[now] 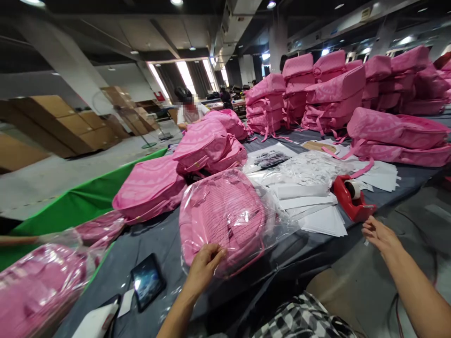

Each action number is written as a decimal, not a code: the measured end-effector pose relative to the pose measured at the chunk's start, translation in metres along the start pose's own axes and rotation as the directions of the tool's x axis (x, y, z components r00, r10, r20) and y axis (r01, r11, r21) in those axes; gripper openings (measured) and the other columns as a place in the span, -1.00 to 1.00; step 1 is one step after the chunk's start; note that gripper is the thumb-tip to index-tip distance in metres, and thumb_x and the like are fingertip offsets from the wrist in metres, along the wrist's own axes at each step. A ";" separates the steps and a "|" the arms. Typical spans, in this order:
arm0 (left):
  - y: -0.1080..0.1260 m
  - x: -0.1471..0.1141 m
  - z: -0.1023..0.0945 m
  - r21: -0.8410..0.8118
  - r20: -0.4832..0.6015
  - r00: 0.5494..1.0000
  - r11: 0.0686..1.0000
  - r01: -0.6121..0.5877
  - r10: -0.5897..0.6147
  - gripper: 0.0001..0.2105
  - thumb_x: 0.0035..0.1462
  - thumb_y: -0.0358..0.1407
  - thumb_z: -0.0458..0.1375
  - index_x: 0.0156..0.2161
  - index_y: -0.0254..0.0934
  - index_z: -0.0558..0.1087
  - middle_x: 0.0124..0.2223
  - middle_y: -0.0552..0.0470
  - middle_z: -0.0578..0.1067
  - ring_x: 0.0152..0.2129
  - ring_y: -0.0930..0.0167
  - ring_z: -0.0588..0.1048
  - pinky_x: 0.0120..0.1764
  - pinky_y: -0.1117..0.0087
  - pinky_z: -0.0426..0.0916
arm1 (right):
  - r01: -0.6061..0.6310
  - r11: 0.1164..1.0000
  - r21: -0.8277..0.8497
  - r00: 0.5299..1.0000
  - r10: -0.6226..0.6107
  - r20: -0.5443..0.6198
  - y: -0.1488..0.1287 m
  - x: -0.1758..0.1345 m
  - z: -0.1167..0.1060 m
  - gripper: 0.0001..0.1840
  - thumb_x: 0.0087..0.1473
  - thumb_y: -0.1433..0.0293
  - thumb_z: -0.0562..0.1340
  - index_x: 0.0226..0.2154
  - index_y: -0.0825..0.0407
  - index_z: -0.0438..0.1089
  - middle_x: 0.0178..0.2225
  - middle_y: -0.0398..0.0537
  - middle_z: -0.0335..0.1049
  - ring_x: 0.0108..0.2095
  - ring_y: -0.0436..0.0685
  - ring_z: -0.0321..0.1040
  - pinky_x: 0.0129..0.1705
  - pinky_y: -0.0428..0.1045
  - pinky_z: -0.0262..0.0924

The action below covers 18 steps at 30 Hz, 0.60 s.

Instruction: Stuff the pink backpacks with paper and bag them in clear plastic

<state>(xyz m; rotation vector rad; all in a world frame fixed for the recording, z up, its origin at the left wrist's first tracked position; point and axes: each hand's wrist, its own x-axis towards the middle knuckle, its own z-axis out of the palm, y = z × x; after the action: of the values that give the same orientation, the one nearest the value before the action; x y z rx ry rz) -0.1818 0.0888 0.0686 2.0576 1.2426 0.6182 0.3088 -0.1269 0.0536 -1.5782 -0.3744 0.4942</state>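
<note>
A pink backpack [225, 206] lies in front of me inside a clear plastic bag [273, 218]. My left hand [206, 264] is at the near edge of this bag, its fingers curled and pinching the film. Off to the right, my right hand [380, 238] is closed at the fingertips, with a small clear strip that looks like tape showing below them. Just beyond those fingers stands a red tape dispenser [352, 202] holding a roll of tape [353, 188]. White paper sheets [313, 213] are spread between the bag and the dispenser.
Stacked pink backpacks [334, 94] line the back of the dark-covered table [169, 244]. A phone-like device [148, 280] lies at the near left. Bagged backpacks [45, 281] sit by green cloth [88, 197], with another person's arm [17, 240] there. A second person [190, 112] is farther back.
</note>
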 end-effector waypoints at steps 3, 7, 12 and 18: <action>0.009 -0.003 0.001 0.004 -0.015 1.000 1.000 -0.019 0.019 -0.60 0.14 0.06 0.05 -0.53 -0.22 0.31 -0.49 0.07 0.34 -0.45 0.36 0.33 -0.31 0.35 0.22 | -0.084 0.988 0.132 0.956 0.043 0.291 -0.001 -0.028 0.054 -0.39 0.02 -0.02 0.33 -0.57 -0.04 -0.05 -0.63 -0.31 -0.15 -0.65 -0.10 -0.29 -0.72 -0.19 -0.23; 0.020 -0.001 0.001 0.076 0.020 0.999 0.997 -0.028 0.027 -0.71 0.16 -0.20 0.10 -0.56 -0.23 0.26 -0.52 0.12 0.31 -0.45 0.40 0.30 -0.30 0.37 0.17 | 0.047 0.994 0.095 0.659 -0.102 0.745 -0.045 -0.076 0.127 -0.45 0.08 -0.08 0.30 -0.51 -0.02 0.13 -0.60 -0.28 -0.06 -0.61 -0.08 -0.18 -0.64 -0.16 -0.13; 0.024 0.000 0.000 0.091 0.012 1.000 0.996 0.007 -0.008 -0.73 0.17 -0.28 0.17 -0.54 -0.25 0.35 -0.52 0.14 0.36 -0.45 0.42 0.33 -0.28 0.39 0.18 | 0.750 0.655 0.089 -0.016 -0.116 0.993 -0.099 -0.101 0.221 -0.54 0.23 -0.01 0.13 -0.48 0.00 0.24 -0.50 -0.16 0.20 -0.46 0.02 0.11 -0.39 -0.07 0.04; 0.025 -0.002 0.000 0.109 0.020 1.000 0.994 -0.020 0.018 -0.74 0.21 -0.27 0.17 -0.52 -0.25 0.39 -0.50 0.12 0.38 -0.43 0.40 0.33 -0.28 0.38 0.17 | 0.956 0.284 0.078 -0.091 0.033 0.995 -0.089 -0.069 0.300 -0.75 0.07 0.16 0.26 -0.42 -0.03 0.26 -0.50 -0.16 0.32 -0.47 0.06 0.21 -0.42 -0.06 -0.11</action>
<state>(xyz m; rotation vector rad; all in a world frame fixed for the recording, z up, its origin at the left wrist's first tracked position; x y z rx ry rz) -0.1683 0.0784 0.0870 2.1619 1.2725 0.5490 0.0978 0.0987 0.1398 -1.3398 -2.6543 0.5425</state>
